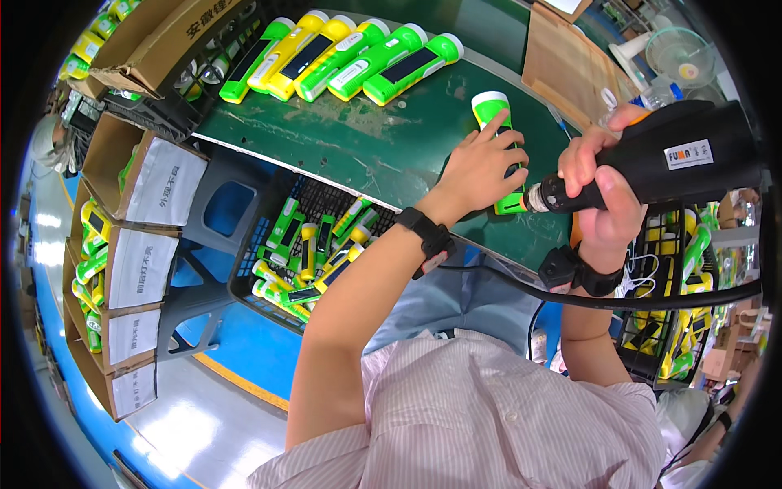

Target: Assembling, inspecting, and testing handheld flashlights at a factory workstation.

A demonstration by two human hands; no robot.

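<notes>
My left hand (486, 167) is wrapped over a green flashlight (491, 104) with a white head, pressing it onto the green worktable (342, 151). Its head points away from me, and much of its body lies hidden under my fingers. My right hand (603, 167) grips a black power screwdriver (692, 155) held roughly level. The tool's narrow front end meets the near, green end of the flashlight; whether the bit sits in a screw is too small to tell. Farther left on the tabletop, several green and yellow flashlights (379, 61) lie side by side in a slanting row.
Below the table's near edge stands a black crate (244, 277) of flashlights; another crate (652, 326) is at the right. Labelled cardboard boxes (147, 269) are stacked at the left. A black cable (692, 300) crosses in front of me. Brown cardboard (562, 61) lies at the far right.
</notes>
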